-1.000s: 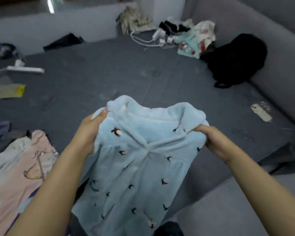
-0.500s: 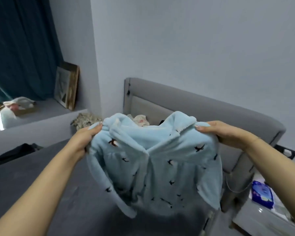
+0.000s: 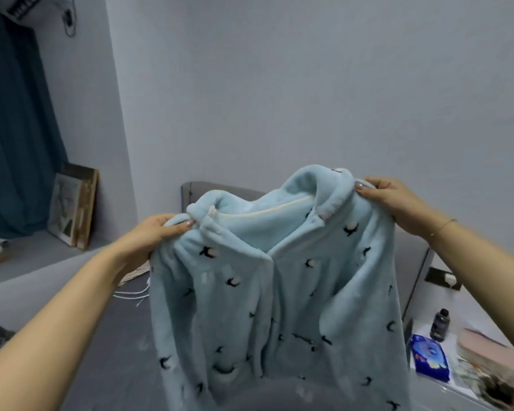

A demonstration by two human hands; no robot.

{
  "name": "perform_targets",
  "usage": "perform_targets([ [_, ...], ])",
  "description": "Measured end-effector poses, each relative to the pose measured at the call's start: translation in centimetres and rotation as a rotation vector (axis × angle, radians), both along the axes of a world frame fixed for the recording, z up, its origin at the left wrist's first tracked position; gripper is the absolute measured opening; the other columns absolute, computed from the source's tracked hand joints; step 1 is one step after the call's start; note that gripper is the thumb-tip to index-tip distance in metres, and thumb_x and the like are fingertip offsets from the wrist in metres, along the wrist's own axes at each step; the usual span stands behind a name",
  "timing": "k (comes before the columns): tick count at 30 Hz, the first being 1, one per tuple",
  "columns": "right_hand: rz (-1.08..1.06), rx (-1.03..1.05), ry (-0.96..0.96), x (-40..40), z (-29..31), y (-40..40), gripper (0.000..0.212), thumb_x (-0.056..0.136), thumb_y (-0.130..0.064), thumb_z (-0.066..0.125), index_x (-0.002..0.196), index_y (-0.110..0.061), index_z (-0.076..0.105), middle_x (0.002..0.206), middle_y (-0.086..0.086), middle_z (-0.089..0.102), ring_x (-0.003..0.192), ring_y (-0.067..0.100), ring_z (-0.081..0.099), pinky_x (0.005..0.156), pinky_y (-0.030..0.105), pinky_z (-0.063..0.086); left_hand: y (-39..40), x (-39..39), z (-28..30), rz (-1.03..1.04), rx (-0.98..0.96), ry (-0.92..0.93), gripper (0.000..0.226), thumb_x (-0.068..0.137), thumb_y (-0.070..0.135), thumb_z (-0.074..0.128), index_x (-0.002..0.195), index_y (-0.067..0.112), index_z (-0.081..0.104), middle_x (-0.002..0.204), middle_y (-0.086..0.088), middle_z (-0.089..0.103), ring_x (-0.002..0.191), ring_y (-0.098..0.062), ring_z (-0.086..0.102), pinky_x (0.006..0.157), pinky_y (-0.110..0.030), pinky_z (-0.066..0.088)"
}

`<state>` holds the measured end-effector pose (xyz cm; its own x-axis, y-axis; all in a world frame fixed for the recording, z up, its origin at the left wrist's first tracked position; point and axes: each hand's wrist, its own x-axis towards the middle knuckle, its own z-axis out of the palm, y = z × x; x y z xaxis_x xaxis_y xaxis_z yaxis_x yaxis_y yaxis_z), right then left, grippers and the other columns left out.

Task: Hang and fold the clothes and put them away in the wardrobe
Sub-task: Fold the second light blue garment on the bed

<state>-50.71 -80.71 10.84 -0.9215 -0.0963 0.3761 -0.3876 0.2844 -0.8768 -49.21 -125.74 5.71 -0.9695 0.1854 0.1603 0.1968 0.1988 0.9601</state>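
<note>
No legible text, label, brand or number found from my remote station. Blue packet (image 3: 430,362) on bedside surface carries printed graphics (too blurred to read). Dark bottle (image 3: 440,324) beside it shows label band, wording unresolvable. Fleece top (image 3: 267,292): bird motifs only, no lettering.

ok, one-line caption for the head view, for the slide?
Left hand and right hand hold a light blue fleece top up by its shoulders above the bed.
</note>
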Motion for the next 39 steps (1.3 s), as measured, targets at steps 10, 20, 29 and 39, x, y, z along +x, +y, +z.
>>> perform_targets([
  [10,-0.162,0.067,-0.212,1.1,-0.9,3.4,0.035,0.093,-0.028,0.062,0.108,0.003,0.068,0.094,0.018,0.074,0.081,0.028,0.070,0.077,0.039,0.059,3.2,-2.8,-1.1,-0.261,0.209,-0.460,0.059,0.082,0.056,0.061,0.114,0.007,0.072,0.119,-0.019,0.067,0.107,-0.031,0.067,0.083,-0.039,0.058],
  [20,0.111,0.167,-0.461,-1.7,-5.5,8.5,0.042,0.076,-0.044,0.079,0.100,-0.010,0.072,0.100,0.018,0.072,0.084,0.028,0.070,0.068,0.034,0.058,8.0,-9.0,-2.3,-0.060,0.015,-0.202,0.050,0.069,0.044,0.076,0.100,0.005,0.073,0.102,-0.022,0.072,0.078,-0.026,0.070,0.067,-0.030,0.058],
  [29,-0.095,-0.015,-0.329,-19.6,-10.6,16.2,0.035,0.079,-0.048,0.070,0.085,-0.013,0.077,0.092,0.016,0.075,0.073,0.019,0.072,0.057,0.027,0.056,17.1,-25.2,-4.4,0.003,-0.296,-0.295,0.046,0.045,0.051,0.086,0.079,0.022,0.080,0.088,-0.012,0.076,0.073,-0.022,0.073,0.065,-0.031,0.057],
  [39,-0.179,-0.014,-0.271,-35.0,-8.3,24.4,0.045,0.084,-0.044,0.070,0.091,-0.001,0.074,0.092,0.016,0.075,0.080,0.023,0.072,0.074,0.035,0.059,26.9,-38.6,-3.1,0.061,-0.149,-0.228,0.051,0.052,0.049,0.087,0.089,0.015,0.079,0.094,-0.010,0.076,0.084,-0.021,0.073,0.063,-0.024,0.056],
])
